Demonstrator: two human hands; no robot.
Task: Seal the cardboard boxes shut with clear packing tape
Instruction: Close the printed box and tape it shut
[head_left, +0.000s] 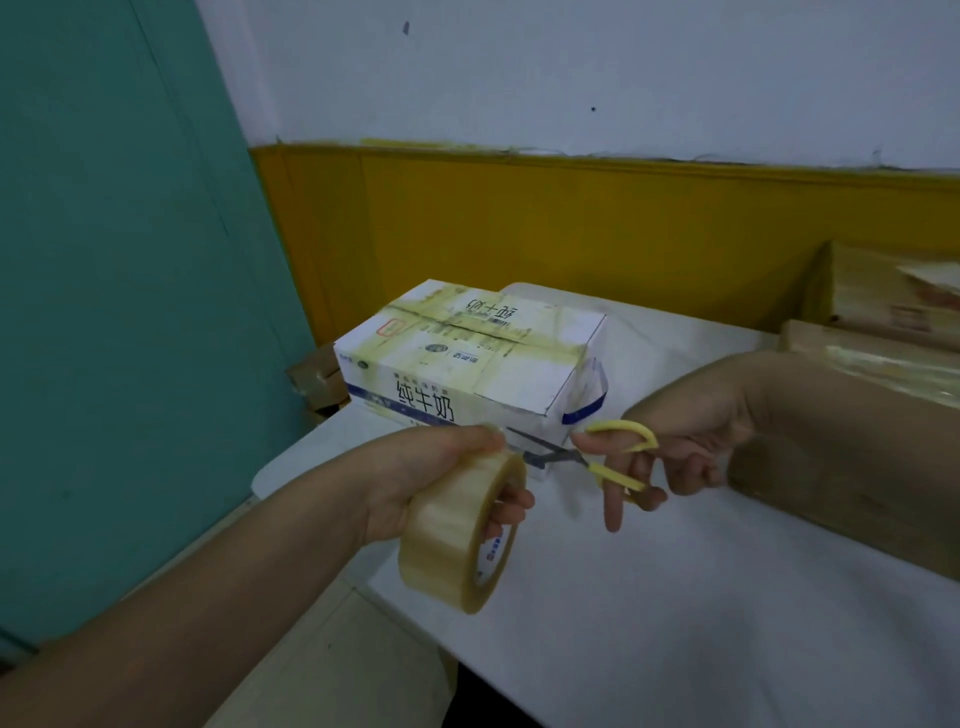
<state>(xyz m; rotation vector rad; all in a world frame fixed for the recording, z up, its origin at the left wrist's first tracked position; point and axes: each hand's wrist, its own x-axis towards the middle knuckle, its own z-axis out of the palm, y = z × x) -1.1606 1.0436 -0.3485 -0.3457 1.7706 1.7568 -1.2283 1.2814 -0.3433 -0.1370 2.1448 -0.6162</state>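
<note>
A white milk carton box (467, 358) with yellowed tape across its closed top flaps stands on the far left corner of the white table (675, 597). My left hand (436, 478) grips a roll of clear packing tape (460, 535), fingers through its core, just in front of the box. My right hand (680, 447) holds yellow-handled scissors (597, 457), thumb in the upper loop. The scissor blades are parted and point left, right at the top edge of the roll beside my left thumb.
A large brown cardboard box (852, 447) lies along the table's right side, with more boxes (893, 296) stacked behind it. A teal door (114, 312) stands at left, a yellow and white wall behind. A small brown box (317, 379) sits on the floor beyond the table.
</note>
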